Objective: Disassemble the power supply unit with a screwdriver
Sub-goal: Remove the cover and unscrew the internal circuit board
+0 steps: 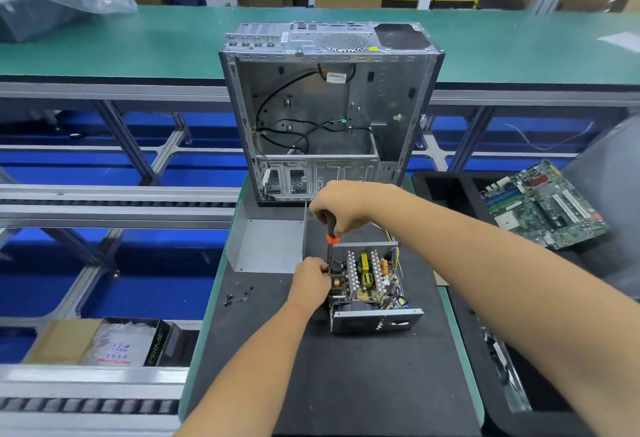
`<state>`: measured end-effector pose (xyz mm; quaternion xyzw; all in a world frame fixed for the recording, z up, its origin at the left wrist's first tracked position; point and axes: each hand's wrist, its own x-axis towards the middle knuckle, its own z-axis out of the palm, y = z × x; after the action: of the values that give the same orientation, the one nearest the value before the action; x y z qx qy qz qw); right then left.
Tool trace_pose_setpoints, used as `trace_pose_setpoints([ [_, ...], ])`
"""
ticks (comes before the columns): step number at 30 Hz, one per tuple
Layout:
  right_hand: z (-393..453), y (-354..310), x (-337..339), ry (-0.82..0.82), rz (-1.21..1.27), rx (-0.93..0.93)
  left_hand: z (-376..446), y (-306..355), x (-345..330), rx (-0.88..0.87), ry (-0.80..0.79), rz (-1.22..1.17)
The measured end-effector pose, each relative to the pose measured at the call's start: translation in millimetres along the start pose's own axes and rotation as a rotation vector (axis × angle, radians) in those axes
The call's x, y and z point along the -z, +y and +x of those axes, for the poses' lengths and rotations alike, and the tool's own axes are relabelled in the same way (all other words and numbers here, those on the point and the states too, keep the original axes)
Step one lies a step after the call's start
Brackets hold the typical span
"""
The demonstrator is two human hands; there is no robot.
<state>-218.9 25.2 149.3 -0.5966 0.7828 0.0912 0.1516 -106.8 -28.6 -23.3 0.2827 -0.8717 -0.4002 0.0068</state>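
Gripping screwdriver [331, 225]: right hand [341, 206] | left hand [311, 280] fingers pinching open power supply unit [370, 287]

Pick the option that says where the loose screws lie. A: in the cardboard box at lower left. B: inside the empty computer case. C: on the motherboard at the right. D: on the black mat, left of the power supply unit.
D: the small dark screws lie scattered on the black mat, left of the power supply unit and just below the removed grey metal cover.
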Motion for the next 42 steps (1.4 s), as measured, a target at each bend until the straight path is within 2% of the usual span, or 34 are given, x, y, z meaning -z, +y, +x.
trace_pose_setpoints([
  [5, 5, -9, -10, 0.086, 0.148, -0.13, 1, -1, -1, 0.011, 0.003, -0.041],
  [11, 22, -28, 0, -0.013, -0.004, -0.275, 2, -1, -1, 0.004, 0.0, -0.04],
  [15, 24, -26, 2, -0.084, -0.024, -0.244, 4, -2, -1, 0.006, -0.004, -0.044],
  [29, -4, -7, 8, -0.035, 0.218, -0.056, 6, -1, 1, 0.007, -0.062, 0.021],
  [34, -7, -13, 8, -0.076, 0.269, -0.141, 7, -2, 0, 0.007, -0.063, 0.001],
  [38, 1, -22, 8, -0.078, 0.003, -0.251, 4, -1, 1, 0.006, -0.07, -0.008],
  [42, 6, -22, 5, -0.091, 0.086, -0.234, 2, 0, 0, 0.008, -0.06, -0.023],
])
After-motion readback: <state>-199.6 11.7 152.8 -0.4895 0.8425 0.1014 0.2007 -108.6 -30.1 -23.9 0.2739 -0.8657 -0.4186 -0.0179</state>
